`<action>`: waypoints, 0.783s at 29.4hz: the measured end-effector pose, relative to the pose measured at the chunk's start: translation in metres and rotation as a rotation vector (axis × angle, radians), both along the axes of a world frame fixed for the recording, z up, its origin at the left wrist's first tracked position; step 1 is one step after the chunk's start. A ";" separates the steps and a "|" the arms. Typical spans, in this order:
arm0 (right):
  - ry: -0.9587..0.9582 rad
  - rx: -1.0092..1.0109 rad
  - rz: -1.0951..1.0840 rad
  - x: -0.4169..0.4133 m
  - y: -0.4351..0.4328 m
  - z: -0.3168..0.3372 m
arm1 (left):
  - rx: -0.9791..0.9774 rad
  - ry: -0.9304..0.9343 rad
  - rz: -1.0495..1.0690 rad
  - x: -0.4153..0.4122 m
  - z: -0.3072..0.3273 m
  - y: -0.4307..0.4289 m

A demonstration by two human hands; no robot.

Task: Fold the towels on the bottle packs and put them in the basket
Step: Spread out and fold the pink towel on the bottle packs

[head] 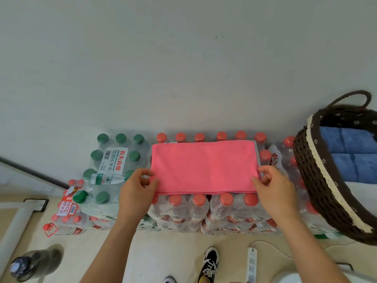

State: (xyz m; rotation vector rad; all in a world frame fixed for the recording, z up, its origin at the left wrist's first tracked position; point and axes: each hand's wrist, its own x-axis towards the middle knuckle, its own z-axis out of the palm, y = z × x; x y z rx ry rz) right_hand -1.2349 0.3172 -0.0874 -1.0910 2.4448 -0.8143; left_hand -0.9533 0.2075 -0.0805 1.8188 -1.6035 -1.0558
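Half-folded pink towel (pixel 204 168) on the packs (pixel 204 209): our left hand (pixel 138 186) and right hand (pixel 271 184) pinch its near corners. Blue towels (pixel 346 152) already fill the basket (pixel 318 180); we judge further folds remain.

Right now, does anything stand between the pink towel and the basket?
Nothing visible does. The left hand and right hand hold the towel on the bottle packs; the open basket sits right of it, blue towels inside.

It looks like a storage corner of a home: bottle packs (pixel 234 209) stacked under the left hand (pixel 138 188) and right hand (pixel 273 186) against a plain wall (pixel 183 58), and a power strip (pixel 251 264) on the floor (pixel 163 252) below them.
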 end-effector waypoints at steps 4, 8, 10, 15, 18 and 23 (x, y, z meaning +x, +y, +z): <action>-0.110 0.024 -0.016 -0.002 -0.001 0.008 | 0.017 0.105 0.043 0.004 0.002 -0.002; -0.080 0.085 0.063 -0.008 0.001 0.013 | 0.029 0.158 0.082 0.005 0.004 0.000; -0.028 0.107 0.103 -0.009 0.001 0.015 | 0.025 0.160 0.091 0.004 0.006 0.001; -0.080 0.087 0.080 -0.011 0.004 0.011 | -0.017 0.130 0.076 0.006 0.008 0.004; -0.071 0.070 0.052 -0.011 0.006 0.009 | -0.018 0.122 0.064 0.006 0.010 0.004; 0.033 0.152 0.074 -0.006 0.008 0.010 | -0.054 -0.050 0.003 0.006 0.010 0.008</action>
